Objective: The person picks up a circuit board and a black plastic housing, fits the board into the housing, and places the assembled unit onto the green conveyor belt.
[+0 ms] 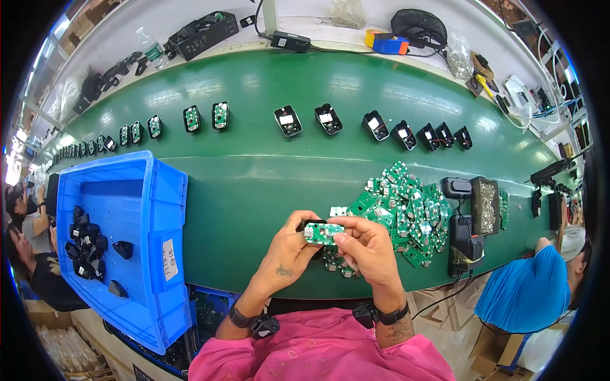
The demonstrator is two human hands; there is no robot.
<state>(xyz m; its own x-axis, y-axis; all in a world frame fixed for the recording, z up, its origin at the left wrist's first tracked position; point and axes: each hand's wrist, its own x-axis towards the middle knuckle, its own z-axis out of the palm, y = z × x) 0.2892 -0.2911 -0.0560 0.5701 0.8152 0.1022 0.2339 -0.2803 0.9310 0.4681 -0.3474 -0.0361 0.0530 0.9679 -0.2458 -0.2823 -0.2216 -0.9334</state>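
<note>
Both hands meet over the near edge of the green tabletop (pixel 267 171), just left of the pile of green circuit boards (pixel 406 206). The left hand (pixel 289 251) has its fingers (pixel 298 222) curled narrow around a small black housing (pixel 316 223), which shows only a little behind the board. The right hand (pixel 368 251) pinches a small green circuit board (pixel 324 233) between thumb and forefinger, so its fingers (pixel 349 241) are closed on the board. The board lies directly on the black housing; I cannot tell if it is fully seated inside.

To the left of the pile, beyond the hands, a blue plastic bin (pixel 136 209) stands at the tabletop edge, with several black housings (pixel 86 244) lying in its bottom. Behind the pile, a long row of small black units (pixel 330 119) runs across the tabletop, some with green boards facing up. To the right of the pile stand a black device (pixel 467 244) and a small tray of metal parts (pixel 486 204). Farther right, a person in a blue shirt (pixel 527 289) is seen, and other persons sit beyond the blue bin at the left rim.
</note>
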